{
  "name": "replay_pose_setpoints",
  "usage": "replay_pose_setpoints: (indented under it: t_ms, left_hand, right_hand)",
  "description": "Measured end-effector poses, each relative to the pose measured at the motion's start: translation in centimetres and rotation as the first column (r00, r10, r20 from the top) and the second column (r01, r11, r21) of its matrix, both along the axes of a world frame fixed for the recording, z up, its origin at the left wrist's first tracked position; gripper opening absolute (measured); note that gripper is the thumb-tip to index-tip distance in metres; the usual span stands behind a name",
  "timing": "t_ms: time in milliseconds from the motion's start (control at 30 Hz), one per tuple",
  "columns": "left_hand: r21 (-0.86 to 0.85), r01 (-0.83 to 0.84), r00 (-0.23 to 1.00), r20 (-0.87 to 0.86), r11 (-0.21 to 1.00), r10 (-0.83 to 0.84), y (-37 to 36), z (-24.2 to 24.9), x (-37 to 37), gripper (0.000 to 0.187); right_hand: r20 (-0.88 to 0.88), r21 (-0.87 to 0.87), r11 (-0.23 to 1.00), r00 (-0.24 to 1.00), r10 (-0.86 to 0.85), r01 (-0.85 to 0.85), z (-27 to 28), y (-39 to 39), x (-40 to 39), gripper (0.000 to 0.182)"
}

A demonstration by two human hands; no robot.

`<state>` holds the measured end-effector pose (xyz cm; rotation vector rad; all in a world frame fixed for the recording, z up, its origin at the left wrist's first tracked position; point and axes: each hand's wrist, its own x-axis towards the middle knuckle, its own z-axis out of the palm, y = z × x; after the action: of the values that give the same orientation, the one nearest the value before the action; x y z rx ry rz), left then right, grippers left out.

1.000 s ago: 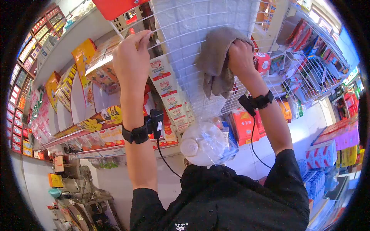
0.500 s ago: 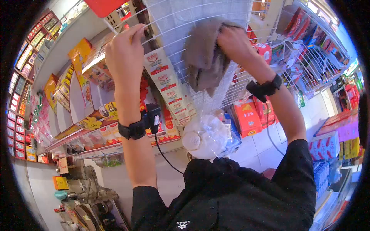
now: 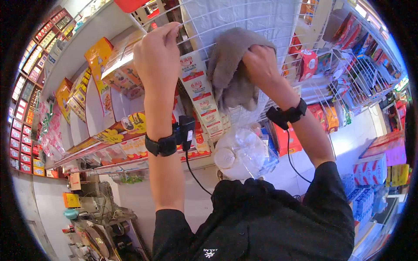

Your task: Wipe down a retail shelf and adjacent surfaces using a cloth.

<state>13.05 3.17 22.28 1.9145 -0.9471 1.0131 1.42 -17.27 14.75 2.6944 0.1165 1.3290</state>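
Note:
A white wire grid rack [image 3: 278, 21] stands in front of me at the top of the view. My left hand [image 3: 157, 54] is closed at its left edge, fingers pinched on the wire. The grey-brown cloth [image 3: 230, 56] is bunched in my right hand [image 3: 261, 65] and lies against the wires, hiding some of them. Part of the fingers of my right hand is hidden in the cloth. Strips of white and red packets [image 3: 200, 93] hang between my two hands.
Shelves with boxed goods [image 3: 126, 80] run along the left. A clear plastic jar [image 3: 239, 152] stands below the rack. Wire baskets of packets [image 3: 361, 82] are at the upper right, and stacked cartons [image 3: 370, 169] at the lower right. A red object [image 3: 129, 4] is at the top.
The cloth and my right hand have moved down a little along the grid. The view has shifted, so my left hand and the shelves appear further right. Both hands keep their hold.

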Motion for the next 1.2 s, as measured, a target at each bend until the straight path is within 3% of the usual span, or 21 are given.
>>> replay_pose_setpoints:
  t_ms: [100,267,367,467,533,667,733,867,967,1133,1200]
  left_hand:
    - [0.003,0.014,1.000,0.002,1.000,-0.014,-0.1,0.0,0.1,0.017]
    - [-0.003,-0.031,0.996,0.082,1.000,0.031,0.0,0.0,-0.1,0.017]
    - [0.051,0.001,0.999,-0.037,0.999,0.001,0.6,0.4,-0.2,0.017]
    - [0.014,-0.048,0.992,-0.115,0.999,0.050,0.6,0.0,-0.5,0.016]
    - [-0.042,0.015,1.000,-0.017,0.999,-0.015,0.1,-0.3,0.1,0.016]
    - [-0.008,-0.054,0.998,-0.039,0.999,0.053,0.1,-0.1,-0.6,0.016]
    - [-0.025,-0.020,0.999,-0.026,0.999,0.019,0.0,-0.1,-0.5,0.016]
    - [0.000,0.016,0.995,-0.095,1.000,-0.016,0.0,0.0,-0.1,0.016]
    - [-0.027,0.018,1.000,-0.006,0.999,-0.018,0.2,-0.5,0.2,0.017]
    - [0.039,-0.054,0.998,0.039,0.998,0.053,0.6,0.1,-0.2,0.019]
    - [0.075,-0.074,0.997,0.030,0.994,0.072,0.5,0.1,-0.2,0.019]
  right_hand:
    - [-0.125,-0.081,0.997,0.992,-0.023,0.013,1.6,1.7,1.2,0.017]
    - [-0.070,-0.060,0.994,0.994,0.085,-0.089,2.4,3.6,1.9,0.005]
    - [-0.080,-0.160,0.985,0.996,0.050,-0.062,2.3,1.3,0.8,0.004]
    - [0.007,-0.211,0.973,0.996,0.092,-0.088,-0.1,-3.7,-0.2,0.009]
    - [0.172,-0.138,0.976,0.966,0.192,-0.169,-1.5,-3.9,-1.5,0.032]
    - [0.155,0.005,0.945,0.934,0.323,-0.327,-4.3,-3.2,-2.3,0.037]
    - [-0.064,0.048,0.998,0.997,0.048,-0.045,-4.5,-1.8,-2.5,0.011]
    - [-0.017,0.092,0.995,0.999,0.046,-0.044,-1.8,0.8,0.8,0.008]
    - [-0.265,0.046,0.998,0.963,0.045,-0.034,-1.0,2.3,1.2,0.013]
    - [-0.041,0.009,0.991,0.990,0.136,-0.136,-1.2,2.3,1.6,0.010]
    - [-0.203,-0.022,0.998,0.978,0.056,-0.062,-1.3,0.6,-0.1,0.012]
